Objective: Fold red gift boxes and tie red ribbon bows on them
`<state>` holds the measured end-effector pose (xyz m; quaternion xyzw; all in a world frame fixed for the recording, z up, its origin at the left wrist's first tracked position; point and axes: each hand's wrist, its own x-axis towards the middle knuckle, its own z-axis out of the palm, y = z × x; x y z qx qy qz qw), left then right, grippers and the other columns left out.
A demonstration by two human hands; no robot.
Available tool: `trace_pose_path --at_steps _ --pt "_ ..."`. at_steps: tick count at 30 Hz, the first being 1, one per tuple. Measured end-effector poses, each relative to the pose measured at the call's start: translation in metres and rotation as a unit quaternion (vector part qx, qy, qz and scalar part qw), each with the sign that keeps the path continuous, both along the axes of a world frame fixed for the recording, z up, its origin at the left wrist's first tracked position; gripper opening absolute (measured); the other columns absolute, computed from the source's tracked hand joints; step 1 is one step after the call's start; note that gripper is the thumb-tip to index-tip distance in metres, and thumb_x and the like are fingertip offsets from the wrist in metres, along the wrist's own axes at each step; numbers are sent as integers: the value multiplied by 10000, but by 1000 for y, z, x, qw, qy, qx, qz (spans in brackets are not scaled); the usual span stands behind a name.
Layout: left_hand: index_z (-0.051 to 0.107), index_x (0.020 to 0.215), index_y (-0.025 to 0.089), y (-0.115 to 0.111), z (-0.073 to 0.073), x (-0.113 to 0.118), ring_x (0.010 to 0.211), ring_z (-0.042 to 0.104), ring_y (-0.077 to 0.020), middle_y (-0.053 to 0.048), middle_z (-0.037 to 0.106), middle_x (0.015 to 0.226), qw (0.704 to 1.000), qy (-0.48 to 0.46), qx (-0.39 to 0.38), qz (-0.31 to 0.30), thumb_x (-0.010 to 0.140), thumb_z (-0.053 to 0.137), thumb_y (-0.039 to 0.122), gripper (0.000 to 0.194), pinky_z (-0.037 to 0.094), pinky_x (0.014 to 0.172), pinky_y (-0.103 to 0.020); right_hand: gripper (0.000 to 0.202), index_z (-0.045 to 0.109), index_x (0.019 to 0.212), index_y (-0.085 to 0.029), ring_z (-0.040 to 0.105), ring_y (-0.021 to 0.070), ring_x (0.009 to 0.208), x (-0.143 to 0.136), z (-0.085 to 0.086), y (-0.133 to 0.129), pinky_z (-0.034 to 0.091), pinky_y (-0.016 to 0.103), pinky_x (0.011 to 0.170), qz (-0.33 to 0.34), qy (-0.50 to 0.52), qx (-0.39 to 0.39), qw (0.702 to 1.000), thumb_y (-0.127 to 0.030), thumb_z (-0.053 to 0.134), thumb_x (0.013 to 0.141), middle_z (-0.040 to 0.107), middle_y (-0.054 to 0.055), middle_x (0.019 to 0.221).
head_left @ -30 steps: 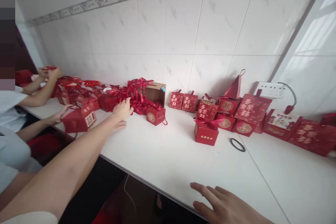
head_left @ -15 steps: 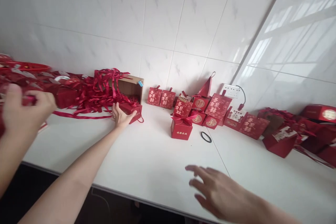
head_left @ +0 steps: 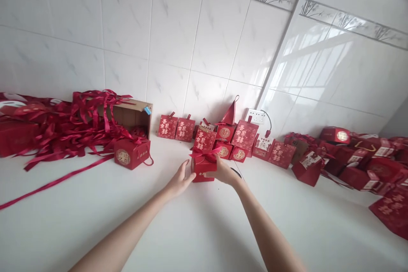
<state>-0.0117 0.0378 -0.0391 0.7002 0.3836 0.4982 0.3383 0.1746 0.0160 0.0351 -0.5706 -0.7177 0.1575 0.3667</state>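
A small red gift box [head_left: 203, 171] with a ribbon bow on top stands on the white table, held between my two hands. My left hand [head_left: 181, 179] grips its left side, thumb toward the front. From the right, my right hand [head_left: 223, 173] is closed round the other side, fingers across the front face. The red ribbon bow [head_left: 204, 154] shows above my fingers. Just behind stands a red box with gold lettering [head_left: 204, 138]. A black ring [head_left: 236, 172] lies partly hidden behind my right wrist.
Left of my hands sits a red box with a gold emblem [head_left: 132, 154], before a heap of red ribbons [head_left: 73, 125] and an open cardboard box [head_left: 132, 104]. More red boxes [head_left: 360, 176] are piled at right. A power socket [head_left: 255, 115] is on the tiled wall.
My left hand has left the box by the ribbons and come to the bow-topped box. My right hand has moved up onto it too. Another person's hand at far left is gone from view.
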Motion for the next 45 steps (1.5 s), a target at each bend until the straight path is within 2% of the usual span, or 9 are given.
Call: trace_pose_path --at_steps 5,9,15,21,27,31,37,42,45 --pt "361 1289 181 -5 3 -14 1134 524 -278 -154 525 1222 998 -45 -18 -51 733 619 408 654 462 920 -418 682 385 1288 -198 616 285 986 -26 -43 -1 516 433 788 58 137 34 988 -414 652 699 589 152 1166" --pt "332 1248 155 -17 16 -17 1143 500 -282 -177 463 1259 999 -29 -8 -44 721 611 423 654 458 904 -423 682 240 1342 -166 473 277 1189 -37 -58 -13 458 471 915 63 182 59 979 -456 530 798 433 185 1320" --pt "342 1075 203 -21 28 5 1017 539 -245 -106 536 1105 990 -86 86 72 799 444 478 403 435 881 -416 610 242 1328 -195 314 257 1307 -38 -48 -33 366 453 1021 160 239 179 941 -547 410 859 325 153 1383" --pt "362 972 206 -16 15 19 958 569 -230 -81 568 1007 997 -51 12 62 788 515 401 309 449 839 -403 437 454 1024 -194 540 219 1055 -24 -48 -25 453 379 879 11 291 61 955 -561 257 893 557 115 1122" --pt "376 1043 207 -22 19 15 1003 567 -202 -88 529 1121 999 -39 -9 33 728 591 407 430 468 835 -330 388 514 831 -185 563 202 834 -15 -40 -20 451 353 798 -76 283 67 954 -542 363 845 599 72 888" --pt "402 953 201 -20 20 12 900 592 -190 -77 576 991 996 -50 -32 67 808 455 456 298 466 784 -324 358 558 794 -188 558 200 881 -16 -39 -19 414 337 863 -78 266 73 958 -509 400 823 583 65 937" --pt "445 842 207 -18 24 7 826 576 -177 -28 573 830 993 -57 -30 101 803 471 434 232 447 742 -287 354 579 816 -182 566 194 856 -16 -44 -17 432 337 820 -69 265 67 960 -501 427 810 586 72 966" --pt "463 766 207 -20 24 6 579 490 -140 31 476 609 992 -53 -25 109 798 479 453 249 400 557 -244 388 571 797 -179 575 194 788 -14 -43 -16 458 320 726 -64 280 57 956 -540 428 803 612 49 820" --pt "458 731 209 -20 23 5 555 464 -135 41 435 578 993 -54 -23 106 804 467 467 268 402 561 -243 388 559 774 -184 575 195 768 -14 -42 -17 458 306 686 -61 286 50 955 -547 426 803 605 30 738"
